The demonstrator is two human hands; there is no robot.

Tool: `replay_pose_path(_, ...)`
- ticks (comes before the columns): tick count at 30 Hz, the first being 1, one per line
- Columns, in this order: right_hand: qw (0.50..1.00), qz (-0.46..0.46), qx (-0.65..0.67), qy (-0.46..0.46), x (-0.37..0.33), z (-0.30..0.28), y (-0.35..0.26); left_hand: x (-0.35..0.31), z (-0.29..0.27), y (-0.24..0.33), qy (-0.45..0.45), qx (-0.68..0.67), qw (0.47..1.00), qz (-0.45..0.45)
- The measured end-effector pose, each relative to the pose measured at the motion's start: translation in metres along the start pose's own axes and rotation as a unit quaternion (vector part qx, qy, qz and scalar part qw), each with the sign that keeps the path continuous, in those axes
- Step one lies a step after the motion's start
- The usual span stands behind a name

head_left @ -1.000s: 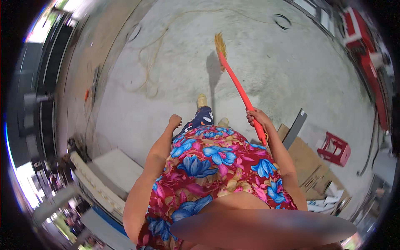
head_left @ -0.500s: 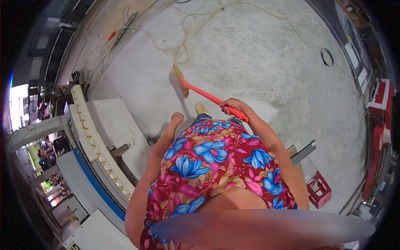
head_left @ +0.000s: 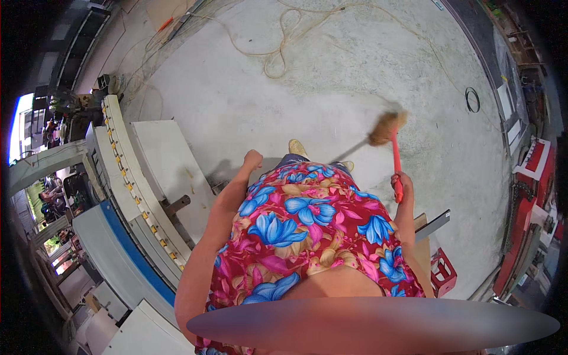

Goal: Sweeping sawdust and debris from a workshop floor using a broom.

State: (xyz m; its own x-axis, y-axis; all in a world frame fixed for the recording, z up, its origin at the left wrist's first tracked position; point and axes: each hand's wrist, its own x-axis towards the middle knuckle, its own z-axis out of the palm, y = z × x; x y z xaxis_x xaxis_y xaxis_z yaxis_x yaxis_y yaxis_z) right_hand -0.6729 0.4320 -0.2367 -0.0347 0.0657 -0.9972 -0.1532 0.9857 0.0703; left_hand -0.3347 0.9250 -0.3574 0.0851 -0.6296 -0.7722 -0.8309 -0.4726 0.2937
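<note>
My right hand (head_left: pixel 403 182) is wrapped round the red handle of a broom (head_left: pixel 396 157), out to the right of my body. The broom's brown bristle head (head_left: pixel 387 127) points away from me and is smeared by motion; it looks raised, with a dark shadow on the floor to its left. My left hand (head_left: pixel 253 159) hangs in front of me on the left, curled into a fist. Nothing shows in its fingers. Both my shoes (head_left: pixel 297 148) stand on the pale concrete floor (head_left: pixel 236 100).
A long machine (head_left: pixel 142 195) with a yellow-marked edge runs along my left, beside a white panel (head_left: pixel 165 151). A beige hose (head_left: pixel 284 47) lies looped ahead. A black cable coil (head_left: pixel 472 99) lies at far right. A red crate (head_left: pixel 442 273) and a grey bar (head_left: pixel 433 224) are near my right arm.
The broom has swung from ahead on the left over to the right, its head lifting. My right hand has moved right with it. My left fist has stayed nearly in place.
</note>
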Motion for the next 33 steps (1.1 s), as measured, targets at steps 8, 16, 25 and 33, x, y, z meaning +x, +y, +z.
replay_pose_path(8, 0.989, -0.137, 0.010, -0.058, -0.010, 0.111, 0.027, 0.082, -0.019, 0.050, 0.023, -0.629, 0.766, -0.128)
replay_pose_path(16, 0.938, -0.121, -0.230, -0.229, 0.041, 0.261, 0.090, 0.044, -0.246, 0.209, -0.094, -0.833, 0.533, -0.109)
replay_pose_path(25, 0.935, -0.026, -0.289, -0.205, 0.081, 0.304, 0.121, 0.044, -0.207, 0.160, 0.198, -0.820, 0.419, -0.335)
replay_pose_path(33, 0.962, -0.090, -0.254, -0.046, 0.050, 0.273, 0.121, 0.045, -0.190, 0.186, -0.176, -0.840, 0.499, -0.119)
